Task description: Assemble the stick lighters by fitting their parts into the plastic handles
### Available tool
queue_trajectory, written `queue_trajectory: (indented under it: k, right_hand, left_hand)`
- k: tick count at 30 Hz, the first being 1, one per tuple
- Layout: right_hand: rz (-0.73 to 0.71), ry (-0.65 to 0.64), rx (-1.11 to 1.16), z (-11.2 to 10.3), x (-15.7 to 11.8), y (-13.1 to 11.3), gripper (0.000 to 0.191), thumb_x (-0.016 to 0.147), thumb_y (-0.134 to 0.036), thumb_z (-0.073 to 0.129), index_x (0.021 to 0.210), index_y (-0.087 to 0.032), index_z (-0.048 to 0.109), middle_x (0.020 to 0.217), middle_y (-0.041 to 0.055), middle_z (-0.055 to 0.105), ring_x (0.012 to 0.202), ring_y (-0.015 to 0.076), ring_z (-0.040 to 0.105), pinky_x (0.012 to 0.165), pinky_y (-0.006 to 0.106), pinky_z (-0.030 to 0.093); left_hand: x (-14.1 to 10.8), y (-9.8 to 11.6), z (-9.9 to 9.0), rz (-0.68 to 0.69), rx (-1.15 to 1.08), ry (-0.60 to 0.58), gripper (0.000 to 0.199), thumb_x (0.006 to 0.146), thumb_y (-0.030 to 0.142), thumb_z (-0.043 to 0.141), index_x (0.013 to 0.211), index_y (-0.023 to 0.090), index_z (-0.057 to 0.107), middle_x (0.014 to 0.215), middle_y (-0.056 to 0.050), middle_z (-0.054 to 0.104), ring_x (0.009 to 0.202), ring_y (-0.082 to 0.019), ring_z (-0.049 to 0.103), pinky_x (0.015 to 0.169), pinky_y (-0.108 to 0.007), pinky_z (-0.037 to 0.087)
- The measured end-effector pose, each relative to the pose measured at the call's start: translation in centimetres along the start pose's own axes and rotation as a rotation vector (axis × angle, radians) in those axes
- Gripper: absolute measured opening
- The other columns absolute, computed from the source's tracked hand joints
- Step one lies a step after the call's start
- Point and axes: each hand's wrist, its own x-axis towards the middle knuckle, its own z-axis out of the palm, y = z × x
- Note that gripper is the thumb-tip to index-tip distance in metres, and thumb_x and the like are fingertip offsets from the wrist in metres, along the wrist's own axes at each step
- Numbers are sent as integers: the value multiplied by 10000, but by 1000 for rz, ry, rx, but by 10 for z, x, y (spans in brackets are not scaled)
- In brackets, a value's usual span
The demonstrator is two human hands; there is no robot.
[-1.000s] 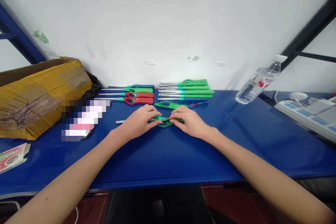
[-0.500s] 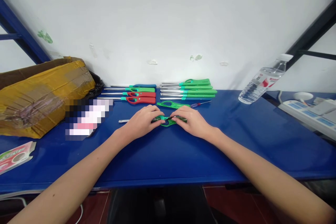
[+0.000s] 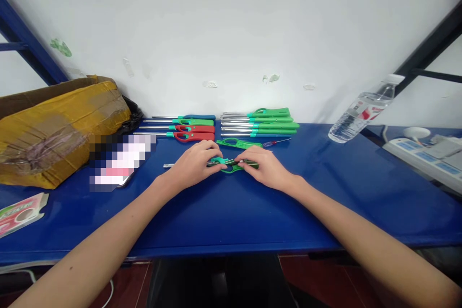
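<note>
A green long-nosed lighter (image 3: 235, 168) lies in front of me, its metal tube (image 3: 168, 165) pointing left and its handle partly covered by my fingers. My left hand (image 3: 195, 163) is closed on the lighter, with the thumb and fingertips around its teal collar (image 3: 218, 160). On the handle end, my right hand (image 3: 265, 166) pinches with thumb and forefinger; dark inner parts show between the two hands. Just behind lies a loose green handle shell (image 3: 239, 143), and beside it a small screwdriver (image 3: 276, 143) with a red and purple handle.
Several green lighters (image 3: 276, 120) are stacked by the wall, with red, green and blue ones (image 3: 195, 136) to their left. A taped box (image 3: 65, 130), a blurred-out phone (image 3: 124, 183) and a card (image 3: 21, 214) are left. A water bottle (image 3: 361, 113) and power strip (image 3: 426, 154) stand right.
The teal collar has shifted slightly left and tilted up under my left fingers. My right hand has barely moved and keeps its pinch on the handle.
</note>
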Motion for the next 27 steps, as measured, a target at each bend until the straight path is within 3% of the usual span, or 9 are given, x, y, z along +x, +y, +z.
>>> queue_trajectory:
  k: [10,16,27]
  right_hand:
    - [17,-9,17,1,-2,0,182,899,-166,558,1017,-202,692,981,62,737,920,203,657,816,354,529]
    - [13,6,6,1,-2,-1,177,899,-166,549,1008,-201,684,967,68,739,911,200,663,808,348,529]
    - [30,7,-51,2,-3,1,139,931,-218,511,996,-202,633,951,64,702,886,198,632,779,329,498]
  left_hand:
    - [0,1,-1,0,-19,-27,214,890,380,633,972,183,647,1036,-64,607,940,-212,579,810,-327,472]
    - [-1,2,7,19,-1,21,241,918,371,593,1051,196,692,1006,-72,598,901,-202,581,782,-314,478]
    - [4,4,12,5,45,18,212,894,361,640,991,184,704,949,-65,651,873,-211,570,768,-331,466]
